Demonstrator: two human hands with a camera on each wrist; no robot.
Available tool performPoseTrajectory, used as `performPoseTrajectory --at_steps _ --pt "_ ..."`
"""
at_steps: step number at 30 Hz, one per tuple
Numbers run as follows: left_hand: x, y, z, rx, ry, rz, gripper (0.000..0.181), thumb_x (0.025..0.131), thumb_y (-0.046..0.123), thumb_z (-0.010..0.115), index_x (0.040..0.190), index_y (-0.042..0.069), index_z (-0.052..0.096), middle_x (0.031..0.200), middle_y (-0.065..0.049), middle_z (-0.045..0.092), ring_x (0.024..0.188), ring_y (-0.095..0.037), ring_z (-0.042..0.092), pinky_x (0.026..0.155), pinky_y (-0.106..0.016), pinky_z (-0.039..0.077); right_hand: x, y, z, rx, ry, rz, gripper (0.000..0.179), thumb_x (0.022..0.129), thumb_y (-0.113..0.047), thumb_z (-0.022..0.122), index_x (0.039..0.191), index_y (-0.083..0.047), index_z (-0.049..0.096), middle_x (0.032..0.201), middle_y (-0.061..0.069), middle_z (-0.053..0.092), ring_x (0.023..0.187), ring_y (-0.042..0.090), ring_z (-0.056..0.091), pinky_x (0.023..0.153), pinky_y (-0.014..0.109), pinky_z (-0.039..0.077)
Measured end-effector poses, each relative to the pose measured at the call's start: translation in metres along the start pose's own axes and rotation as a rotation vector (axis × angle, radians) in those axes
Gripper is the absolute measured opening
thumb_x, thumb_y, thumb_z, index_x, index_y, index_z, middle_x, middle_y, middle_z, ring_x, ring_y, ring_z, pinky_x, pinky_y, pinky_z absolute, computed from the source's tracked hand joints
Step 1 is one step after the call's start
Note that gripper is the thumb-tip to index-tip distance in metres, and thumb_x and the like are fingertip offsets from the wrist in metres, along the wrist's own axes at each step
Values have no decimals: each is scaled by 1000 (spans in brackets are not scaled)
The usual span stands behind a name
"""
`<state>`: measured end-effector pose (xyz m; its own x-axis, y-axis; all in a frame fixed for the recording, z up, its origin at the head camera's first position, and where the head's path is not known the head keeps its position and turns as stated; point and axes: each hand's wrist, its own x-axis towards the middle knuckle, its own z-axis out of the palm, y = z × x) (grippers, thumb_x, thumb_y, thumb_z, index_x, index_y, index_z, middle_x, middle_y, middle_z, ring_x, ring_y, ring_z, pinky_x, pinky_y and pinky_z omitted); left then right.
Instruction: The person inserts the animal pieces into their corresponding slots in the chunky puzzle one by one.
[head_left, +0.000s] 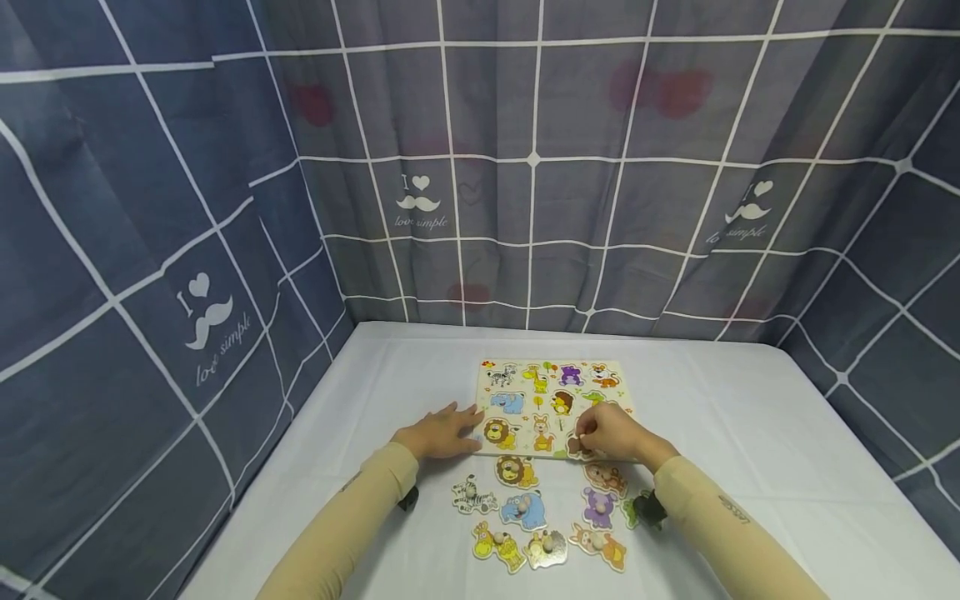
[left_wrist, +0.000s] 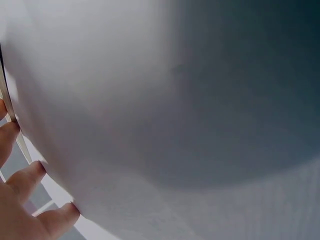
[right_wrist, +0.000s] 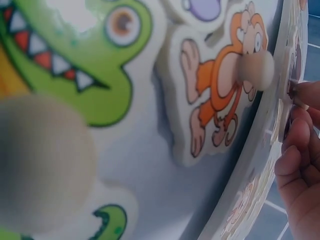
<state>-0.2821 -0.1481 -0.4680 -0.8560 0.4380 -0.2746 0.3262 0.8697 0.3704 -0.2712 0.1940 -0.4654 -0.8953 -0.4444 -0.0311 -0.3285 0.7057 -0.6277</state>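
A wooden animal puzzle board [head_left: 522, 414] lies on the white table. My left hand [head_left: 447, 432] rests at its left edge with fingers spread; in the left wrist view the fingertips [left_wrist: 32, 172] touch along that edge. At the board's lower right, my right hand [head_left: 617, 432] pinches a brown animal puzzle piece [head_left: 576, 447] between thumb and fingers. The right wrist view shows this piece side-on against the board; its picture is mostly hidden. Just below the right hand lie a monkey piece [head_left: 606, 478], a purple hippo piece [head_left: 600, 506] and a crocodile piece [right_wrist: 107, 97], each with a round knob.
More loose pieces lie in front of the board: a lion [head_left: 515, 472], zebra [head_left: 472, 497], elephant [head_left: 524, 511], giraffe [head_left: 498, 546], hedgehog [head_left: 547, 551] and kangaroo [head_left: 600, 547]. Dark checked curtains [head_left: 487, 200] surround the table [head_left: 405, 367] at the back and sides.
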Motion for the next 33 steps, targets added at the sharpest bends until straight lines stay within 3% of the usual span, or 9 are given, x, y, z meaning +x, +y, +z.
performPoseTrajectory --at_steps 11,33 --pt "0 2 -1 -5 4 -3 66 95 52 59 154 27 41 165 5 30 155 -33 20 122 -65 18 4 1 -3 -25 19 6 12 83 1 66 80 -9 72 76 -2 66 70 12 55 61 26 48" --pt "3 1 0 7 5 -7 66 95 52 59 154 28 40 165 5 29 155 -34 20 122 -65 17 10 8 0 -4 25 54 12 84 1 65 84 -8 73 77 1 66 59 12 56 48 26 49"
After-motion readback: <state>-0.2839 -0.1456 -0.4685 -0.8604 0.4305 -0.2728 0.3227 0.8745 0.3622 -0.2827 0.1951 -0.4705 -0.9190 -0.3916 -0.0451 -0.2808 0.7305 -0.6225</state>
